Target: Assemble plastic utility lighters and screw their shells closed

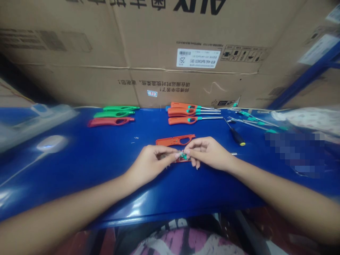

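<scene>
My left hand [151,163] and my right hand [208,152] meet at the middle of the blue table [106,170]. Both pinch a small green part [182,155] between their fingertips. Under the fingers lies a red lighter shell [183,160], mostly hidden. Just behind the hands lies an empty orange lighter shell half [175,140]. A thin metal rod end [233,154] shows past my right wrist.
Three assembled orange lighters with metal tubes [193,114] lie at the back centre. Two green shells [117,111] and a red shell [110,122] lie back left. A black-and-yellow screwdriver [236,136] and green-tipped metal tubes [252,118] lie right. Cardboard boxes [170,53] stand behind.
</scene>
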Demonstrator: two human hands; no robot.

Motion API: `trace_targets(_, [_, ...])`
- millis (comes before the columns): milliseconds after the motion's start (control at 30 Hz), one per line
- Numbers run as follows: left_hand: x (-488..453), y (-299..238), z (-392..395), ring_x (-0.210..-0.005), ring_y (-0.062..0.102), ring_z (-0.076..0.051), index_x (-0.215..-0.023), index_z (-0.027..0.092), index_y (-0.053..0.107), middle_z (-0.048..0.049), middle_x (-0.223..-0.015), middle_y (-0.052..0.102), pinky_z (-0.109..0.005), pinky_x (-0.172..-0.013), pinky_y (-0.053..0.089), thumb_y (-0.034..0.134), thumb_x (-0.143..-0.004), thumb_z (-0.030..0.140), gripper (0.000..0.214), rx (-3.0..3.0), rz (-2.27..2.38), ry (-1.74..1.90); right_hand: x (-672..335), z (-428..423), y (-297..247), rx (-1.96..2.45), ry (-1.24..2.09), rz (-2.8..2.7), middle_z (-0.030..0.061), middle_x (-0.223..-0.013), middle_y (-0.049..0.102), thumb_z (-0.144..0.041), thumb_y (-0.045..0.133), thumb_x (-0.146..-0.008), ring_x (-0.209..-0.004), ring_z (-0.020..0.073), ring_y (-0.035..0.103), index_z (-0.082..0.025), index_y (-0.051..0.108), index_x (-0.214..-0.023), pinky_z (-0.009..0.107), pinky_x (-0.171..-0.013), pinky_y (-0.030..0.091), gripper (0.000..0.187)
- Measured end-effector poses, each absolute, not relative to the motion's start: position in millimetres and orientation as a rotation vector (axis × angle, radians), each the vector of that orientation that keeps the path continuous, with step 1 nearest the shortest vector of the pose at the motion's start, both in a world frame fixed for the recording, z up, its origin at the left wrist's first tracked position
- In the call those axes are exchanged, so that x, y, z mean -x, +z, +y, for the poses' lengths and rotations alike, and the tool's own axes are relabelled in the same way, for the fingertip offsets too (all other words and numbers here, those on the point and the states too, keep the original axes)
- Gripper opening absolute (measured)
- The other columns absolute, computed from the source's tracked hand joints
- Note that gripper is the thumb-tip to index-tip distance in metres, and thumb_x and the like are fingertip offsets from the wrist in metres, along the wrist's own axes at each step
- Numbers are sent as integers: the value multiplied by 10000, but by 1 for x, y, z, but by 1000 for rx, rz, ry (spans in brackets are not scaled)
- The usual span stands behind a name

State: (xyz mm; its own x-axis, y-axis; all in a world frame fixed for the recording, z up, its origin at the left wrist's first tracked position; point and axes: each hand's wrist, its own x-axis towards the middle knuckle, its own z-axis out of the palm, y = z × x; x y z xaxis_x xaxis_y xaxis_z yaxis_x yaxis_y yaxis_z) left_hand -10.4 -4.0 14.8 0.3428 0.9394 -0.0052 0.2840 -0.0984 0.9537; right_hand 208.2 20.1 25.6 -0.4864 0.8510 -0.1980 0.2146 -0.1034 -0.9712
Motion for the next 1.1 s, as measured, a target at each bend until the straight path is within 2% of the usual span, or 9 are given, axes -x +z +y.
trace_targets(267, [8,11,-6,-626,636,-126,-958,185,805,-32,-833,785,-212,-593,505,670,-882,359,233,-1667,1135,907,-204,18,30,1215,1611,-1621,1,-545,659,-462,823,-708,-480,99,610,-133,664,-762,214,-498,502,369])
trace_targets(567, [11,9,-7,-776,691,-163,-1010,197,798,-48,-964,784,-235,-695,526,656,-912,342,225,-1774,1088,888,-205,16,30,1222,1617,-1672,0,-560,663,-456,808,-727,-494,98,612,-133,677,-785,211,-501,493,354])
trace_targets(833, [10,14,-3,-653,662,-129,-1007,192,796,-34,-861,785,-213,-630,533,671,-901,354,231,-1710,1095,843,-208,20,27,1168,1608,-1701,-1,-536,649,-508,762,-767,-442,105,595,-136,655,-793,221,-459,496,388])
trace_targets(1100, [11,15,-3,-631,657,-124,-987,181,800,-38,-845,787,-207,-611,534,675,-892,344,226,-1676,1093,859,-208,19,29,1185,1609,-1658,-27,-474,601,-508,787,-737,-378,74,510,-134,657,-761,201,-404,426,397])
